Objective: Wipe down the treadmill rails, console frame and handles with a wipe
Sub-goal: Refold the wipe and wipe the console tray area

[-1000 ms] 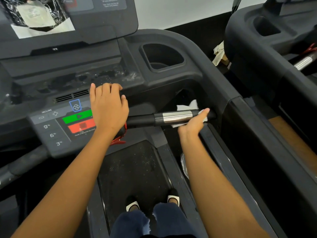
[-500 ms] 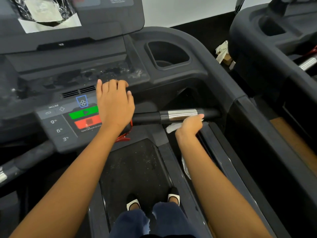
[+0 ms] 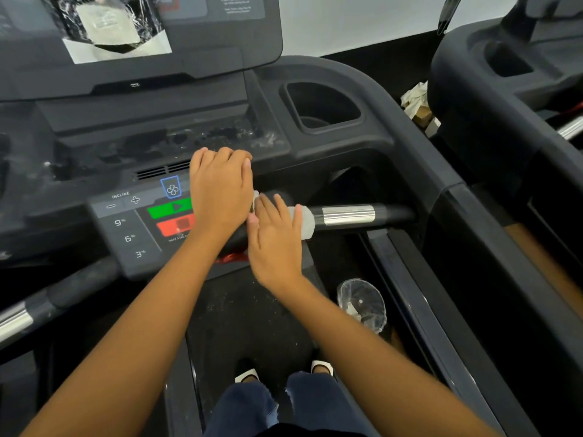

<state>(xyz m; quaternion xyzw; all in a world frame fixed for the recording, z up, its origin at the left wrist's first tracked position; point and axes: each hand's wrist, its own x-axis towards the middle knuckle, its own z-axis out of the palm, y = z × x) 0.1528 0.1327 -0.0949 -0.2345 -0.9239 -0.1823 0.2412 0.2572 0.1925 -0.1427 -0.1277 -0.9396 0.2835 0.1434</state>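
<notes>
A black handle bar (image 3: 391, 213) with a silver sensor band (image 3: 348, 215) runs rightward from the console. A white wipe (image 3: 306, 221) is draped over the bar's inner end. My right hand (image 3: 275, 241) lies flat on the wipe with straight fingers, pressing it onto the bar. My left hand (image 3: 220, 187) rests palm down on the console's control panel (image 3: 126, 228), its fingertips curled over the panel's far edge, right beside my right hand. The console frame (image 3: 362, 121) curves around a cup holder (image 3: 321, 105).
A second handle bar (image 3: 47, 304) sticks out at the lower left. A clear plastic cup (image 3: 362, 302) sits on the right side rail (image 3: 419, 310). Another treadmill (image 3: 504, 89) stands close on the right, with crumpled paper (image 3: 418, 99) between them. My feet stand on the belt (image 3: 239, 316).
My right hand slid the wipe leftward along the bar, from its outer end past the silver band to the inner end by my left hand. The left hand stayed on the panel.
</notes>
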